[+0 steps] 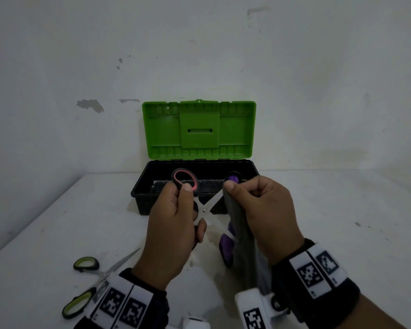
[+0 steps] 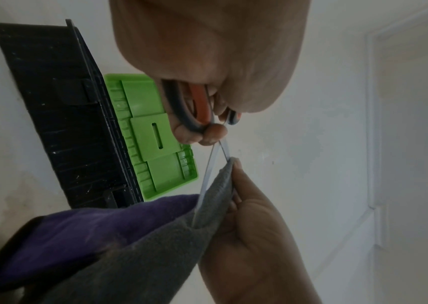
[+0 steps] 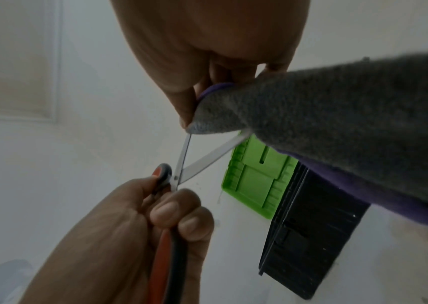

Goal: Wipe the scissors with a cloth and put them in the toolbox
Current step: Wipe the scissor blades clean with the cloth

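Scissors (image 1: 201,205) with red and black handles are up in the air between my two hands, with the blades spread wide like an X. My left hand (image 1: 173,224) has its fingers curled tight round the handles, thumb on the top loop. My right hand (image 1: 262,210) pinches the cloth (image 1: 244,236), gray on one side and purple on the other, around one blade. The tip of that blade is hidden inside the cloth. The other blade pokes down across the cloth and shows as a thin silver line. The rest of the cloth hangs down from my right hand toward my wrist.

Down by my left wrist, a second pair of scissors with green handles (image 1: 90,281) lies flat on the white table (image 1: 57,222). It is not touching anything I hold.

Just past my knuckles, straight ahead, sits the toolbox (image 1: 197,167). Its green lid stands up against the wall and its black tray is open at the top. I cannot tell what is in it.

I think the wiping is not finished yet. When it is, the box is right in front, and my left hand already has the handles, so that hand should reach forward. The box runs side to side, so the scissors should go in shut and turned sideways.
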Tool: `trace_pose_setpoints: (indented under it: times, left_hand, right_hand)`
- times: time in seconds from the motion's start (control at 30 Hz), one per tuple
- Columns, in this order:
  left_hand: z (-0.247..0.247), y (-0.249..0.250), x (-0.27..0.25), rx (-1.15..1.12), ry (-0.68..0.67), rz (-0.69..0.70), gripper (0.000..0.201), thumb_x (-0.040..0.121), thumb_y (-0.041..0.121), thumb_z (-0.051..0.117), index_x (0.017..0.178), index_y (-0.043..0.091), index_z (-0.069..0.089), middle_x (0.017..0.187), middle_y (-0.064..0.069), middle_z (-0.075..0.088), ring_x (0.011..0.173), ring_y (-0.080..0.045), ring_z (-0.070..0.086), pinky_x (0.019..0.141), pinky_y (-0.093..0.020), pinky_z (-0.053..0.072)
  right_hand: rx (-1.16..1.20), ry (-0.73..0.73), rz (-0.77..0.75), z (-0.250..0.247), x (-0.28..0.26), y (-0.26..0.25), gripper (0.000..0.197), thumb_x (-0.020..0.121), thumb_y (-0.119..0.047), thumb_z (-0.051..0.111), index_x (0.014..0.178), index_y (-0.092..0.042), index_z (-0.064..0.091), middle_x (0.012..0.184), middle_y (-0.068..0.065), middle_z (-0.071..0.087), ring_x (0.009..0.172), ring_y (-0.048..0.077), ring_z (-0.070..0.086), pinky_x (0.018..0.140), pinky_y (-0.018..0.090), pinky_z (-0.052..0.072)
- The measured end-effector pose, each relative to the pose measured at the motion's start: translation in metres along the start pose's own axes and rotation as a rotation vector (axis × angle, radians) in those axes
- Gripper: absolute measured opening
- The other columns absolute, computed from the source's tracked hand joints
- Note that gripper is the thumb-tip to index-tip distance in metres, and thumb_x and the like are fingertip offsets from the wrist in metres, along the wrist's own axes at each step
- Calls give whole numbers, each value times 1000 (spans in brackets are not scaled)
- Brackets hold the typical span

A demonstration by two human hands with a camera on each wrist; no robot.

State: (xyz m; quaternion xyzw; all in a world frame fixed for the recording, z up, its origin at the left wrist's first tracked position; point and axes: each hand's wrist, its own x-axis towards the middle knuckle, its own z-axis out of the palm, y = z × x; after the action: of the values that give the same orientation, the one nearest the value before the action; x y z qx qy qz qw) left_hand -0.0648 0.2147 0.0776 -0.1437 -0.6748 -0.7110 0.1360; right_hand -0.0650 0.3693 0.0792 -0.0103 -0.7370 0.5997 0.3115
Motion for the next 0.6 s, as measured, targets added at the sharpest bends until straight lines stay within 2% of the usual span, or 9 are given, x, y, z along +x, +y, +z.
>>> trace_pose_setpoints:
  times: [0.13, 0.3, 0.37, 0.47, 0.6]
  left_hand:
    - [-1, -1, 1, -4, -9, -13, 34, 104, 27, 37, 75, 9, 39, 52, -2, 28, 43, -26, 30, 43, -32, 39]
    - [-1, -2, -1, -2, -26, -31, 34, 104, 28, 38, 72, 17, 43, 51, 1, 28, 44, -25, 29, 43, -32, 39]
    - [-3, -3, -1, -6, -26, -31, 36, 104, 27, 37, 70, 19, 43, 51, 0, 29, 43, -25, 31, 43, -32, 38]
    - [-4, -4, -1, -14, -38, -36, 36, 104, 28, 37, 70, 19, 44, 51, 1, 30, 41, -23, 33, 45, -35, 37]
    - [-4, -5, -3, -9, -40, -39, 32, 104, 28, 37, 79, 10, 47, 50, 2, 28, 43, -25, 30, 45, -34, 38]
  right_hand:
    - [6, -73, -7, 5, -11, -4, 27, 80, -28, 81, 66, -9, 67, 62, 5, 70, 56, 13, 63, 53, 23, 51]
    - [-11, -14, 16, -1, -2, 0, 29, 80, -32, 80, 65, -11, 67, 61, 7, 69, 57, 21, 66, 54, 31, 54]
    - [-12, -43, -6, 2, -8, -3, 28, 81, -30, 80, 66, -11, 67, 61, 5, 70, 57, 20, 66, 54, 30, 55]
    - [-15, -74, 3, 2, -11, -5, 27, 80, -30, 81, 65, -11, 69, 61, 3, 70, 55, 15, 63, 53, 23, 52]
    - [-22, -19, 22, -3, -2, -1, 29, 80, -32, 80, 62, -14, 67, 58, 4, 68, 54, 18, 63, 54, 30, 52]
